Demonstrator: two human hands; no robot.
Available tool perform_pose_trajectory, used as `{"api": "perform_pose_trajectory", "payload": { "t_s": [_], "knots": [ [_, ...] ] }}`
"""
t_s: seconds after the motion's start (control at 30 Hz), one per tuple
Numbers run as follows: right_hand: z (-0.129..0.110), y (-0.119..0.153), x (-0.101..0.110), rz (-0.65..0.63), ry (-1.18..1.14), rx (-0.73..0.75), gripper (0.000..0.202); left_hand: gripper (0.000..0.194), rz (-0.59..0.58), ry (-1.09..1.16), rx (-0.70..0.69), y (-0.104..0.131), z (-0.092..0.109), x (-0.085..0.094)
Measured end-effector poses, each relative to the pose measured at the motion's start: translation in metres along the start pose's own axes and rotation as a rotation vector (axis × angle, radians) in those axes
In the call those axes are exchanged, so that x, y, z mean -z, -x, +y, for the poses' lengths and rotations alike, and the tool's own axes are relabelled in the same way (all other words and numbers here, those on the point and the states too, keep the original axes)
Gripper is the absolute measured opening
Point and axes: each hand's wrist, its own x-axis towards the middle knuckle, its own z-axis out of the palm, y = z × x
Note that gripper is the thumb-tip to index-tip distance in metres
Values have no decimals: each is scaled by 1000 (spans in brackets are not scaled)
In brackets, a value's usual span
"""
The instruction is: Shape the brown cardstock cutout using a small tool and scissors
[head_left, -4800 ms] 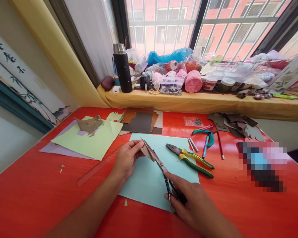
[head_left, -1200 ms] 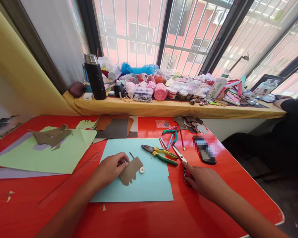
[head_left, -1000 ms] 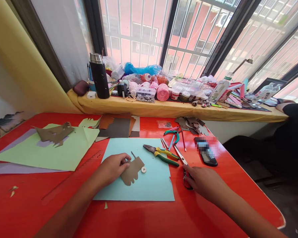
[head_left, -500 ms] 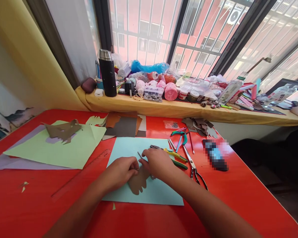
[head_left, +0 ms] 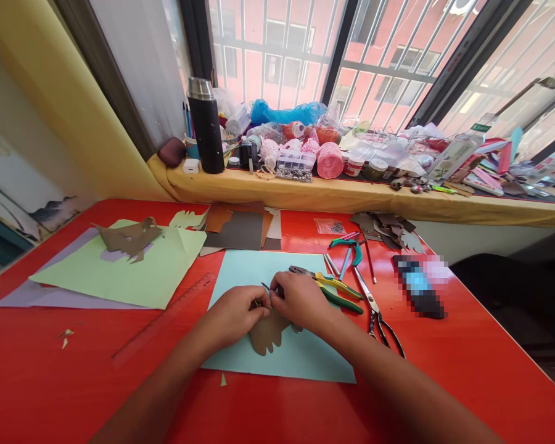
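A brown cut-out piece point(head_left: 266, 334) with a scalloped lower edge lies over the light blue sheet point(head_left: 287, 364). My left hand point(head_left: 240, 311) pinches the upper left edge of the brown piece. Close beside it, my right hand point(head_left: 298, 299) has its fingers closed at a thin dark tool point(head_left: 265, 286), whose tip sticks out to the upper left. What the fingertips do between the hands is too small to make out. Pliers with yellow and green handles point(head_left: 341, 296) lie just right of my right hand. A round shiny item shows partly under that hand.
Scissors point(head_left: 372, 302), green-handled pliers point(head_left: 357, 253), pencils and a blurred dark object point(head_left: 419, 287) lie right. A clear ruler point(head_left: 161, 320) and green paper point(head_left: 120, 277) are left. Leather sheets point(head_left: 240, 229) and brown scraps point(head_left: 383, 229) lie behind. A black flask point(head_left: 206, 132) stands on the crowded sill.
The whole view has shifted, so the table things appear farther right. Both hands remain together at the brown piece, with the fingertips slightly closer together.
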Motion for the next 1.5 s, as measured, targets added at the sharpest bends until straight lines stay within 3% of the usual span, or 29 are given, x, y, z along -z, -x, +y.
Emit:
{"api": "perform_pose_trajectory", "payload": {
  "t_s": [0.17, 0.3, 0.4, 0.67, 0.83, 1.2, 1.5],
  "knots": [
    [17, 16, 8, 182, -377, -80, 4, 17, 23, 146, 40, -6, -1, -5],
    [28, 30, 8, 134, -751, -162, 11, 28, 91, 338, 93, -15, -5, -14],
    [31, 39, -1, 168, -871, -144, 12, 36, 107, 436, 126, -19, -8, -17],
    [32, 50, -23, 88, -852, -76, 6, 40, 125, 450, 151, -20, -2, -16],
    [31, 51, -23, 107, -674, -22, 4, 36, 135, 362, 124, -18, 2, -21],
    [35, 56, -22, 82, -495, 27, 11, 35, 213, 528, 115, -16, 1, -26],
    [32, 54, -20, 120, -551, -1, 10, 30, 228, 508, 77, -15, 2, -28]
  ]
}}
